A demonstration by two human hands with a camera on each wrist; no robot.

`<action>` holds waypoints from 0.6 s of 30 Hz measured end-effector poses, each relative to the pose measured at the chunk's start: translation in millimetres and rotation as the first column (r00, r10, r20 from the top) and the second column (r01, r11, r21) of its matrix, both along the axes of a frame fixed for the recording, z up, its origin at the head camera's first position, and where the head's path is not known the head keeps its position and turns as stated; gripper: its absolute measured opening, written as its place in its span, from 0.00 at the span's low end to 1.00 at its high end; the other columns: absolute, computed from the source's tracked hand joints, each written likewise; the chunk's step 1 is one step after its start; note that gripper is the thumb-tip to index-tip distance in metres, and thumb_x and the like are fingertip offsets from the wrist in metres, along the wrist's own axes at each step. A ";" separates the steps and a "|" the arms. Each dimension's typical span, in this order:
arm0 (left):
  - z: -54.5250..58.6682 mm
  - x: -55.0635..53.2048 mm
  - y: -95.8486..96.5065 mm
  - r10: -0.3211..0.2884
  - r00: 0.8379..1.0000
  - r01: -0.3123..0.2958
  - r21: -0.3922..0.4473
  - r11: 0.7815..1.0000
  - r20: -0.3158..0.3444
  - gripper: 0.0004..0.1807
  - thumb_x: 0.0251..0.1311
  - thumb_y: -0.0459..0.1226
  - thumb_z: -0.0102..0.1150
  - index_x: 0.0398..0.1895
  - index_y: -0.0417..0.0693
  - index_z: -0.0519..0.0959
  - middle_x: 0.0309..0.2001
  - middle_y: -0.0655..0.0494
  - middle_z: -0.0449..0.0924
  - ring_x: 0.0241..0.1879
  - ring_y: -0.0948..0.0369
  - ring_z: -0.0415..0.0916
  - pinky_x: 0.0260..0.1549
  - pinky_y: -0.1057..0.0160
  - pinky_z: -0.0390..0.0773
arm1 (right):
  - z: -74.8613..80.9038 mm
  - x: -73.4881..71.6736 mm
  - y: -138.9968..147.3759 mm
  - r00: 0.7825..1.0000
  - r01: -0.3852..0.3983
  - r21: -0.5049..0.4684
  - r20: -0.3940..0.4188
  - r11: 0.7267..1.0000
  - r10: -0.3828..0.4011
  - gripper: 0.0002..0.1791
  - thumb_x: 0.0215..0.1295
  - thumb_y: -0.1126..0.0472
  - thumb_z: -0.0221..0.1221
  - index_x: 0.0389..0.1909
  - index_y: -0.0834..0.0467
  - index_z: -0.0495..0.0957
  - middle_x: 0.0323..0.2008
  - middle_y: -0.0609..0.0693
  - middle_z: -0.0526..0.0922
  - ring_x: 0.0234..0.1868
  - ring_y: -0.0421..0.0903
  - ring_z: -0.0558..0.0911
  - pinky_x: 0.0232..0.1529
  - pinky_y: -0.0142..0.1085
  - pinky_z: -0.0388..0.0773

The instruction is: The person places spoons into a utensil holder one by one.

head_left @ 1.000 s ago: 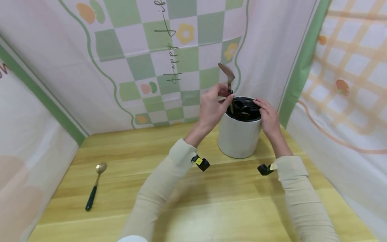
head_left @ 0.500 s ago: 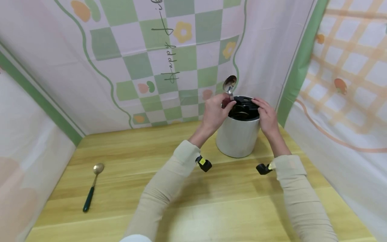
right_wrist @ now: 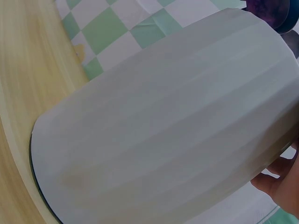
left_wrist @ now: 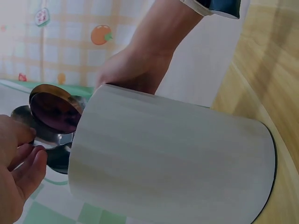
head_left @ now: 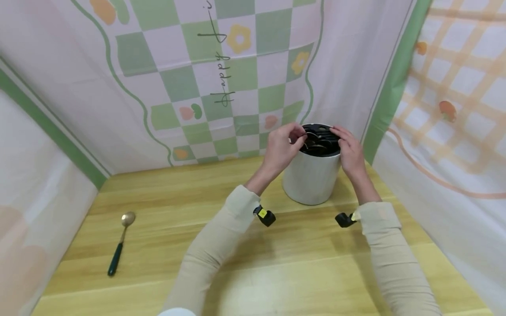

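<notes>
A white cylindrical utensil holder [head_left: 311, 180] with a black slotted insert stands upright at the table's back right. Several spoons sit in it, bowls up; one spoon bowl [left_wrist: 53, 112] shows at its mouth in the left wrist view. My left hand [head_left: 280, 144] pinches a spoon [left_wrist: 23, 122] low at the left rim, thumb and fingertips at its bowl; the handle is hidden inside. My right hand [head_left: 351, 153] holds the holder's right side, upper fingers over the rim, lower fingers [right_wrist: 266, 182] bent against the wall in the right wrist view.
A gold spoon with a dark green handle [head_left: 118, 245] lies on the wooden table [head_left: 182, 210] at the left. Patterned cloth [head_left: 213, 87] hangs behind the table and on both sides.
The spoon in my left hand has turned and sunk down into the holder; its bowl no longer stands high above the rim. My right hand stays at the rim.
</notes>
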State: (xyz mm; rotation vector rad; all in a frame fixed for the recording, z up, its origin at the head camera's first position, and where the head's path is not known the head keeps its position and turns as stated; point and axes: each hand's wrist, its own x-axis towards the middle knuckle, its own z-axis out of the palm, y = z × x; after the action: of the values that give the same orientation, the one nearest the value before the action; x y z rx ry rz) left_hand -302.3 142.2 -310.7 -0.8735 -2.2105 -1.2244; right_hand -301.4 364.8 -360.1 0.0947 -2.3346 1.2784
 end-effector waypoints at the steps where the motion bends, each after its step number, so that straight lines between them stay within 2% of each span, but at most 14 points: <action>1: -0.2 0.5 -2.0 -0.002 1.000 0.002 -0.011 1.000 0.000 0.04 0.63 0.33 0.64 0.38 0.43 0.81 0.36 0.52 0.87 0.33 0.64 0.83 0.35 0.74 0.80 | -0.3 -0.1 0.0 1.000 -0.001 -0.001 0.002 1.000 0.001 0.25 0.75 0.62 0.37 0.66 0.60 0.74 0.72 0.54 0.69 0.77 0.52 0.61 0.79 0.43 0.52; 5: -1.7 3.5 -13.6 -0.009 0.999 0.010 -0.047 0.999 0.033 0.07 0.63 0.32 0.64 0.43 0.42 0.80 0.40 0.50 0.86 0.35 0.62 0.84 0.34 0.78 0.79 | 0.6 -1.1 -0.8 1.000 -0.001 -0.002 -0.001 1.000 0.001 0.25 0.75 0.62 0.38 0.65 0.59 0.74 0.72 0.53 0.69 0.77 0.52 0.61 0.79 0.42 0.53; 9: -7.3 6.9 -29.1 -0.014 0.996 0.019 -0.060 0.998 0.093 0.11 0.64 0.31 0.62 0.48 0.38 0.79 0.43 0.47 0.85 0.37 0.59 0.84 0.36 0.77 0.80 | 1.0 -1.5 -0.7 1.000 0.001 -0.004 0.008 1.000 -0.001 0.25 0.74 0.62 0.37 0.65 0.59 0.74 0.72 0.53 0.69 0.77 0.52 0.61 0.79 0.42 0.52; 15: -21.6 13.8 -56.2 -0.011 0.991 0.020 -0.071 0.997 0.130 0.12 0.62 0.28 0.61 0.49 0.35 0.77 0.43 0.44 0.84 0.36 0.56 0.84 0.37 0.71 0.83 | 0.7 0.3 -1.0 1.000 0.008 -0.017 0.023 1.000 -0.007 0.25 0.75 0.62 0.37 0.66 0.59 0.74 0.73 0.52 0.68 0.77 0.50 0.60 0.79 0.41 0.51; 18: -30.5 19.2 -70.7 0.012 0.989 0.001 -0.091 0.996 0.147 0.12 0.62 0.27 0.61 0.49 0.35 0.77 0.43 0.44 0.84 0.36 0.55 0.84 0.36 0.69 0.84 | 1.1 1.3 -1.3 1.000 0.010 -0.019 0.025 1.000 -0.009 0.25 0.75 0.62 0.37 0.66 0.58 0.74 0.73 0.52 0.68 0.77 0.50 0.60 0.79 0.41 0.51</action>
State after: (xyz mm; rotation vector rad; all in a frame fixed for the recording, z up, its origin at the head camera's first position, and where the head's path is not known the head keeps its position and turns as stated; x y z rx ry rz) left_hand -283.1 71.5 -341.2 -0.8352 -2.4011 -1.2298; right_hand -300.1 363.5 -359.0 0.0619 -2.3402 1.3047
